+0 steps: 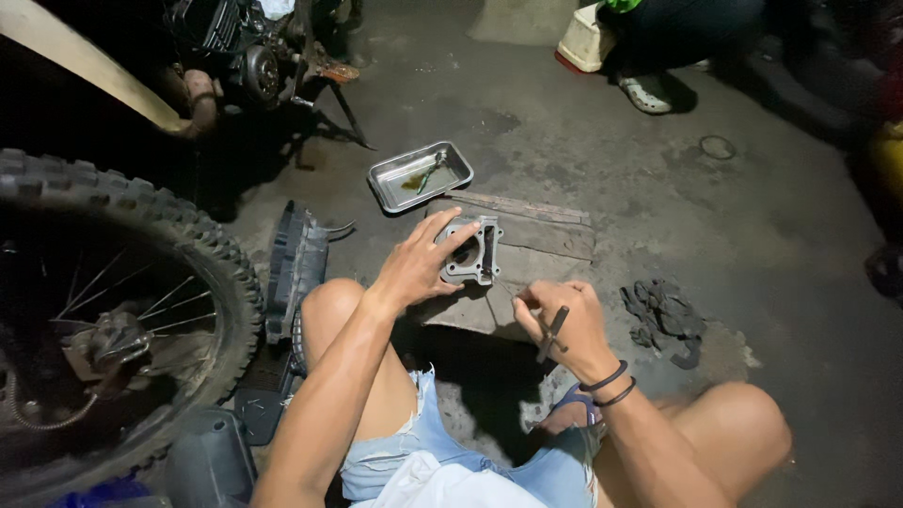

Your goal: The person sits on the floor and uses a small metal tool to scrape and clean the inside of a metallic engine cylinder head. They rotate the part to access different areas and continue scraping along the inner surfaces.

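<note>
Nearest us, our right hand [562,318] closes around a thin dark blade-like tool [552,334], its tip angled down toward our knee. Just beyond and to the left, our left hand [420,266] spreads its fingers over a grey metal engine cylinder block [473,251], pressing it flat against a worn concrete slab [536,246]. To the right, a crumpled dark rag [664,316] lies on the floor. Farther off sits a shallow metal tray [419,175] holding a small tool. On the near left we see a knobby motorcycle wheel [122,310].
</note>
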